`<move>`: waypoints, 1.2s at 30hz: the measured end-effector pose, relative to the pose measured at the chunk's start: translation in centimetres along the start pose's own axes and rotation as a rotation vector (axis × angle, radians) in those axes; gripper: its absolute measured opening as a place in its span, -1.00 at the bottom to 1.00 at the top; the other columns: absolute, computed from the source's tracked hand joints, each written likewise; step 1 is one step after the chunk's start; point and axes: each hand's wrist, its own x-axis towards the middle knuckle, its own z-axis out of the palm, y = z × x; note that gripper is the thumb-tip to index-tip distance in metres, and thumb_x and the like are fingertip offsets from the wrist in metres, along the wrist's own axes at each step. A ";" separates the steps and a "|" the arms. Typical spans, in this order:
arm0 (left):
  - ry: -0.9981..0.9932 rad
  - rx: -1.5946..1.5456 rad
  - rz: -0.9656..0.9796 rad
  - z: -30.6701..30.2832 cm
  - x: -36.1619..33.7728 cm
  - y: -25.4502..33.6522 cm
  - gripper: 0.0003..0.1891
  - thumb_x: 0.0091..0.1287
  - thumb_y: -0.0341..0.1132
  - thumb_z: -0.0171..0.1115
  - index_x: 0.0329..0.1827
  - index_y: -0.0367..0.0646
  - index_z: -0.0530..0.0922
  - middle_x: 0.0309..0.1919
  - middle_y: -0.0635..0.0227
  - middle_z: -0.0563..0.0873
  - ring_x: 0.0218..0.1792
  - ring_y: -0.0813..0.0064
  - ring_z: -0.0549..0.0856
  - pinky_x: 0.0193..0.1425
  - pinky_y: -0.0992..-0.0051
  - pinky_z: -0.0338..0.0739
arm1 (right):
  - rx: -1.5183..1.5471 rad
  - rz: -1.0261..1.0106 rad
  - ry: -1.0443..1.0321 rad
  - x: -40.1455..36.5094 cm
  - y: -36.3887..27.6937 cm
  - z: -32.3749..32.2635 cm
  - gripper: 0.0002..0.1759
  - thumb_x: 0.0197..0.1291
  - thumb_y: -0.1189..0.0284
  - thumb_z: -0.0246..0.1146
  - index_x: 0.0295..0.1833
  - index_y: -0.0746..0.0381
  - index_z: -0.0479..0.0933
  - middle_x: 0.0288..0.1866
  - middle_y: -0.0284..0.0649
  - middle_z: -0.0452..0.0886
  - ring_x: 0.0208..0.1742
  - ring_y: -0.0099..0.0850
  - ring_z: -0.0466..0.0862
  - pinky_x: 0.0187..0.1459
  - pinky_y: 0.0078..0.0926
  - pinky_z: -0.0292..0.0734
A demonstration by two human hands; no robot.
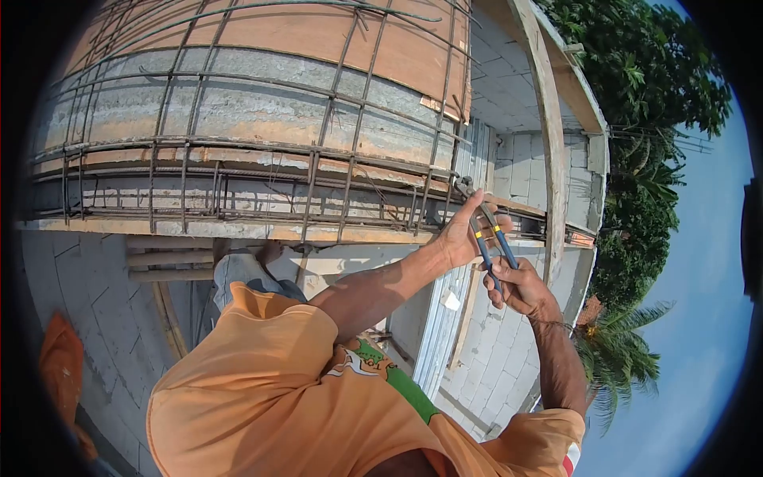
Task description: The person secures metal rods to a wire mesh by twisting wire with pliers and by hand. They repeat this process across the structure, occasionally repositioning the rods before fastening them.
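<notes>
Pliers with blue and yellow handles [498,238] reach up and left, their metal jaws at the end of a steel bar in the rebar cage [350,159]. My right hand [520,288] grips the lower ends of the handles, which stand slightly apart. Higher up, my left hand [459,238] is curled around the pliers, its thumb along the metal part and its fingertips showing behind the handles. Whether a thin wire sits in the jaws is too small to tell.
Plywood [278,32] and rough concrete [238,95] lie behind the bars. A wooden beam [548,119] crosses at right, before block walls [520,167]. Below the cage are bamboo poles [171,260] and a metal channel [441,322]. Orange cloth [60,366] shows at lower left.
</notes>
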 end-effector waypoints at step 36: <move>0.427 2.999 1.271 7.9 -22.2 30.7 -0.76 0.31 -0.26 0.35 -0.02 -0.14 0.71 -0.10 0.26 0.75 -0.03 0.23 0.67 0.11 0.21 0.55 | -0.387 -0.769 0.508 7.3 8.2 9.7 -0.80 0.22 0.60 0.05 -0.06 0.28 0.48 -0.45 -0.30 0.48 -0.41 -0.51 0.52 -0.31 -0.46 0.47</move>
